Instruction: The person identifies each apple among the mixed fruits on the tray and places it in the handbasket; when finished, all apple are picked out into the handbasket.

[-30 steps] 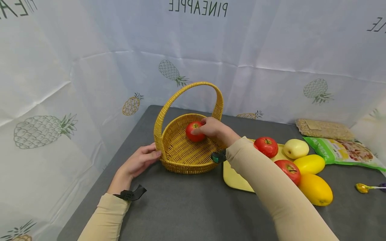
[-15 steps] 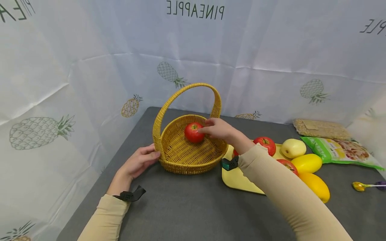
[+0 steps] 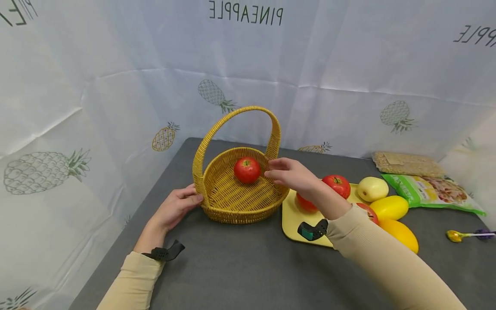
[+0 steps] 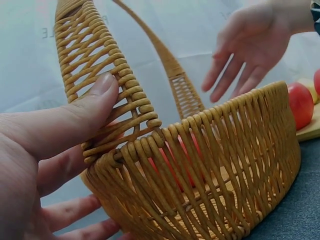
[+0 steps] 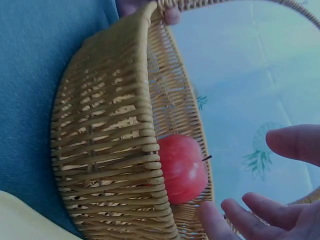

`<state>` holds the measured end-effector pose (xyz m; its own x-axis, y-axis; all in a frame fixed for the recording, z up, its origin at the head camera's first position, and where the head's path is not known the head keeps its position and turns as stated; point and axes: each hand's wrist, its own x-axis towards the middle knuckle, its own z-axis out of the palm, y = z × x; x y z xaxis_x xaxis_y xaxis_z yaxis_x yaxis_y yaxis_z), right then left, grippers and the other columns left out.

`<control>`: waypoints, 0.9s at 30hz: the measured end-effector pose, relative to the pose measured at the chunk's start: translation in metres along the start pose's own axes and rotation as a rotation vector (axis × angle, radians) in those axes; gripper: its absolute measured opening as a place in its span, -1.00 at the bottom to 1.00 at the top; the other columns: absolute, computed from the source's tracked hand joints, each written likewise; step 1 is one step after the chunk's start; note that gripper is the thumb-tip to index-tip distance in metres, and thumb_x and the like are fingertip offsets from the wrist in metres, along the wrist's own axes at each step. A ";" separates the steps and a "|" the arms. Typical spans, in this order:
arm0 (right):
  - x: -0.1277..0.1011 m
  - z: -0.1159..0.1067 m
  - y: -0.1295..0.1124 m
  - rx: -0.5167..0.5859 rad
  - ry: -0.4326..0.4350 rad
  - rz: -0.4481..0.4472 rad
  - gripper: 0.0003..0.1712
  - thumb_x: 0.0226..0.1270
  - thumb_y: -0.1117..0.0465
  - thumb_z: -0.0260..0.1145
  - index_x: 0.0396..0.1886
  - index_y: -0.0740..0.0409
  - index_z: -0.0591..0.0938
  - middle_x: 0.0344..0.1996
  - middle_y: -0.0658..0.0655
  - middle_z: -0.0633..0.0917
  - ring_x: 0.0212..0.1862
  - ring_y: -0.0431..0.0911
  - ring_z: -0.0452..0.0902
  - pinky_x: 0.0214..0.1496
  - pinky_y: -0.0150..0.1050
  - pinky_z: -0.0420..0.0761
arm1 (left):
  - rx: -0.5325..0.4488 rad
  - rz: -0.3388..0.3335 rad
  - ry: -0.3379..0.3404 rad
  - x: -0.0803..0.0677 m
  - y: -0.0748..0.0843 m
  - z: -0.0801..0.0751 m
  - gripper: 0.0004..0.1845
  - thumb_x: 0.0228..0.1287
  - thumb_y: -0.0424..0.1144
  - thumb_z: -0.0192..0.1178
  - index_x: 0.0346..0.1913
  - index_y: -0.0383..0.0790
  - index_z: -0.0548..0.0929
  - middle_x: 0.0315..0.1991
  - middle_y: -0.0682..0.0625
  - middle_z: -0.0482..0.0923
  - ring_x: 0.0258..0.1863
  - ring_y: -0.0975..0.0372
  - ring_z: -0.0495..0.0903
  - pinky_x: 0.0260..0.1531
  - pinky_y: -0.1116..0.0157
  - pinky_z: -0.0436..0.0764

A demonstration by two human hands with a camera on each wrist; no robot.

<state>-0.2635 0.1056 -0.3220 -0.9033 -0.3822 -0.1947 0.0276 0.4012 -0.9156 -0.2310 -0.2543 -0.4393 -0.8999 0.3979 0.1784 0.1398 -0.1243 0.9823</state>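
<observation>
A red apple (image 3: 247,170) rests inside the yellow wicker basket (image 3: 240,216), toward its back right. My left hand (image 3: 175,210) grips the basket at the left foot of its arched handle. In the left wrist view the thumb (image 4: 95,102) lies across the handle's weave, with the other fingers round the outer wall. My right hand (image 3: 294,175) hovers over the basket's right rim, holding nothing. Its fingers are spread and apart from the apple, as the right wrist view also shows, with the thumb (image 5: 295,142) held away from the fingers.
Right of the basket, a yellow tray (image 3: 290,224) bears red apples (image 3: 336,186), partly behind my right arm. A pale green fruit (image 3: 373,189) and yellow fruits (image 3: 399,234) lie there too. Farther right are a green food bag (image 3: 434,193), a tan packet (image 3: 408,164) and a small spoon-like item (image 3: 455,235).
My right hand has let go of the apple and drawn back to the right, leaving the apple in the basket. My left hand stays at the handle.
</observation>
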 end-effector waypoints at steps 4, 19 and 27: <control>-0.014 -0.004 0.005 0.049 0.012 -0.020 -0.27 0.51 0.13 0.30 0.54 0.25 0.28 0.48 0.25 0.33 0.40 0.12 0.39 0.44 0.09 0.37 | -0.002 -0.015 0.000 0.000 -0.001 0.002 -0.63 0.51 -0.37 0.17 0.19 -0.63 0.57 0.56 -0.38 0.03 0.43 0.19 0.29 0.21 0.31 0.53; -0.033 -0.015 0.015 -0.017 0.053 -0.026 -0.29 0.51 0.09 0.31 0.50 0.28 0.32 0.42 0.29 0.40 0.36 0.16 0.42 0.39 0.08 0.43 | -0.037 -0.007 -0.029 0.000 -0.003 -0.001 -0.55 0.58 -0.37 0.10 0.39 -0.54 0.42 0.42 -0.20 0.39 0.36 0.14 0.44 0.23 0.28 0.52; -0.044 -0.026 0.026 -0.017 0.108 0.020 -0.32 0.54 0.08 0.29 0.50 0.27 0.32 0.44 0.31 0.37 0.36 0.22 0.42 0.40 0.09 0.42 | -0.080 0.015 -0.073 0.001 -0.001 -0.001 -0.59 0.58 -0.36 0.10 0.40 -0.35 0.45 0.32 -0.12 0.51 0.32 0.13 0.48 0.24 0.29 0.51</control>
<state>-0.2341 0.1550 -0.3281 -0.9435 -0.2830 -0.1727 0.0390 0.4224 -0.9056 -0.2324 -0.2551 -0.4397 -0.8648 0.4606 0.1999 0.1174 -0.2015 0.9724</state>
